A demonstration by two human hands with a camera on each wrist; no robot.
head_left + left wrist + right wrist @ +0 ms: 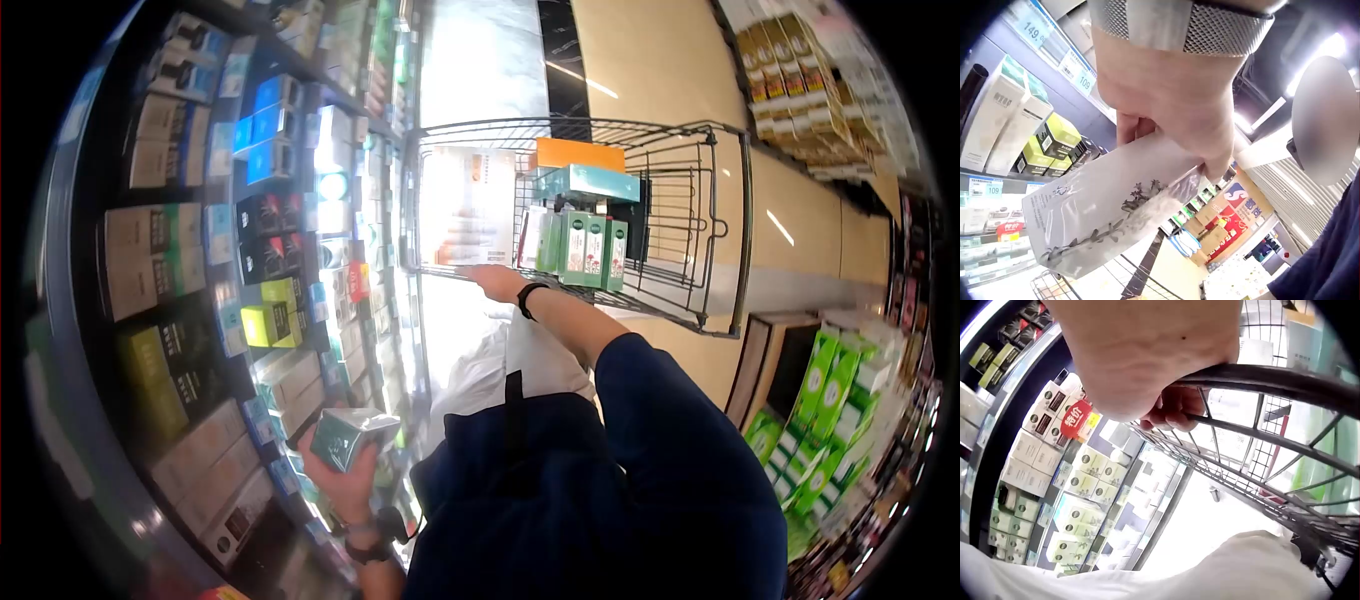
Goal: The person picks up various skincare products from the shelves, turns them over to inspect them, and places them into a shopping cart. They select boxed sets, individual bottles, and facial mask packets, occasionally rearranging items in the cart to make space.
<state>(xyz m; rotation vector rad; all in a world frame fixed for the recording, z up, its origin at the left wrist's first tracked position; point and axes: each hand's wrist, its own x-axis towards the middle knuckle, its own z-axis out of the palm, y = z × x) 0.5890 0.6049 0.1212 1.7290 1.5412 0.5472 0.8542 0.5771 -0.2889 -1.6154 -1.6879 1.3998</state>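
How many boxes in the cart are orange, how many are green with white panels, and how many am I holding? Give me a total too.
Orange box: 1
Green boxes with white panels: 3
Box in your left hand: 1
Total: 5
The cart's other boxes, overlapping, are left out.

Above the white boxes, price tags read 149 and 109; below, a shelf tag reads 109, a red sign 特价.
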